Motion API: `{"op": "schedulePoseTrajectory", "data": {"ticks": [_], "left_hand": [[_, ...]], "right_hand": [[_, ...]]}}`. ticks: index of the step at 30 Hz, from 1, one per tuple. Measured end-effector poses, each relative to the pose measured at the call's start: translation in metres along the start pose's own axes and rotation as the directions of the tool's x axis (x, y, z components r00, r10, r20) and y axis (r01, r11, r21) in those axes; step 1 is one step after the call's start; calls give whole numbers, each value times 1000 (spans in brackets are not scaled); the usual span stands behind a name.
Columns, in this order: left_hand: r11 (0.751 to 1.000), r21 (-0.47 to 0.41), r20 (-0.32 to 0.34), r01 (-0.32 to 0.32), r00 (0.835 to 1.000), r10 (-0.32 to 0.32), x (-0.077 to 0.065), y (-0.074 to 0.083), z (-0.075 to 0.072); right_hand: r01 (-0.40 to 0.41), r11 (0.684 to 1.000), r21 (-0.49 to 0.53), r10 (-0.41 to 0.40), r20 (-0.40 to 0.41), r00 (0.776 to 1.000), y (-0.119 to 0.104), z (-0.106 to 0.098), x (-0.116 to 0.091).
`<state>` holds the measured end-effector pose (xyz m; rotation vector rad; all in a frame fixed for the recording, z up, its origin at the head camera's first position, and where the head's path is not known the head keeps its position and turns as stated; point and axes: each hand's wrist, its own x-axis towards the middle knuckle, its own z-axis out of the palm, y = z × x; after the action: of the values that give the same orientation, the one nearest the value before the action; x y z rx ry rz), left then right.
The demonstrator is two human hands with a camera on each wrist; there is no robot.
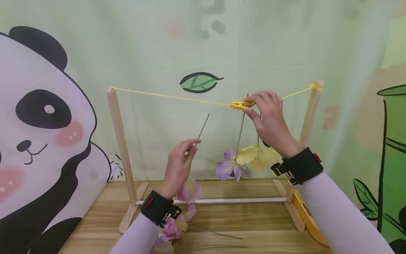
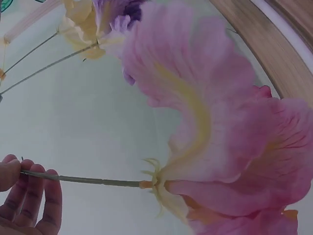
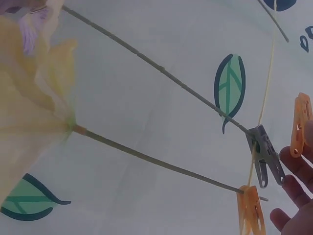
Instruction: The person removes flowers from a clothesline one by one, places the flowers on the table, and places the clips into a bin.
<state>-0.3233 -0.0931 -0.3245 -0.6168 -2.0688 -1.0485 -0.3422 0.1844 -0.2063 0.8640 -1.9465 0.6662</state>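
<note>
My left hand [image 1: 179, 164] pinches the thin green stem [image 1: 204, 126] of a pink artificial flower [image 2: 205, 107] between thumb and fingers, the bloom hanging downward. A yellow-orange clothespin [image 1: 238, 105] is in my right hand [image 1: 271, 118], held by thumb and fingertips right beside the yellow string [image 1: 171, 96]. In the right wrist view, a grey clothespin [image 3: 264, 154] grips the string and the stem of a purple flower [image 1: 226, 165]. Another orange clothespin [image 3: 249, 210] there holds the stem of a yellow flower [image 1: 257, 157]. Both blooms hang upside down.
Two wooden posts [image 1: 120, 137] hold up the string, joined low down by a white rod [image 1: 234, 200]. Pink and purple flowers [image 1: 173, 227] with loose stems [image 1: 222, 234] lie on the wooden table [image 1: 253, 218]. A yellow container [image 1: 309, 220] stands behind the right foot.
</note>
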Motion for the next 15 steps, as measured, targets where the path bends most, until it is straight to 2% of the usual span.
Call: {"op": "schedulePoseTrajectory", "data": {"ticks": [9, 15], "left_hand": [[1000, -25, -15, -7, 1000, 6, -9, 4, 0], [1000, -28, -13, -10, 1000, 10, -17, 6, -1]], "right_hand": [[29, 1000, 1, -29, -59, 998, 0, -5, -18], [-7, 1000, 21, 9, -89, 996, -1, -12, -26]]}}
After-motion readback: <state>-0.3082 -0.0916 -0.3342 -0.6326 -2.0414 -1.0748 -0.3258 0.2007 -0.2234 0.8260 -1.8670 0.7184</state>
